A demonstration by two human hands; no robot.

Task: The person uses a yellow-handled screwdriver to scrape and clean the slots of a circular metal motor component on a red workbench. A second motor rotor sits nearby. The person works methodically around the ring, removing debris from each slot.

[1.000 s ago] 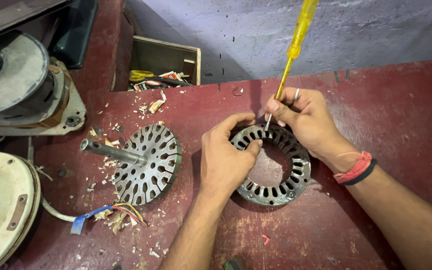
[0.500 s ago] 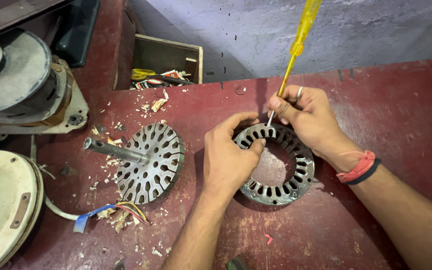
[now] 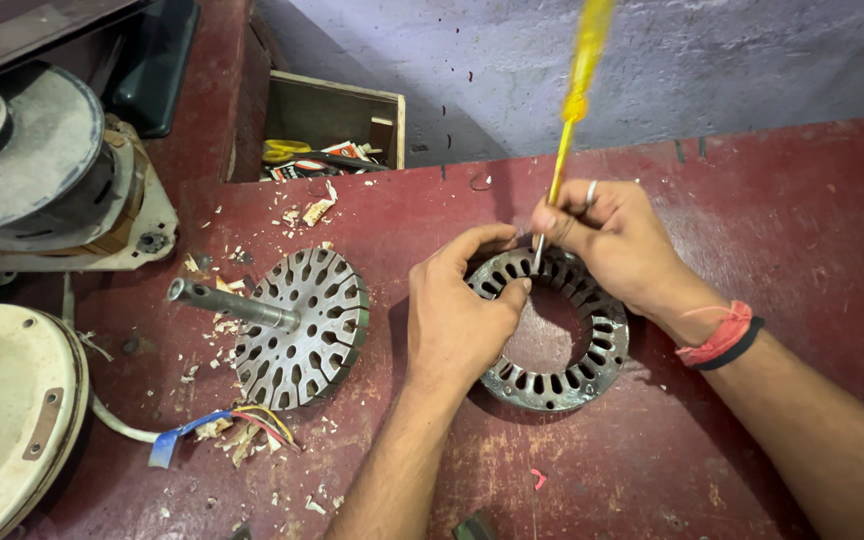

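Observation:
A slotted steel stator ring [image 3: 572,375] lies flat on the red workbench [image 3: 772,230]. My left hand [image 3: 457,315] grips its left rim, thumb and fingers curled over the edge. My right hand [image 3: 617,240], with a ring and a red wrist thread, holds a yellow-handled screwdriver [image 3: 577,95] upright. Its metal tip pokes down into a slot at the ring's upper edge. To the left rests a slotted rotor disc [image 3: 302,325] with a steel shaft pointing left.
Cut coloured wires [image 3: 222,430] and paper scraps lie below the rotor. A cream fan cover [image 3: 2,410] sits at the left edge, a motor housing [image 3: 47,175] above it. A wooden box [image 3: 337,125] with tools stands behind the bench by a grey wall.
The screwdriver handle has shifted slightly and blurs, with the tip staying in the ring's upper slots. My left hand keeps its grip on the ring.

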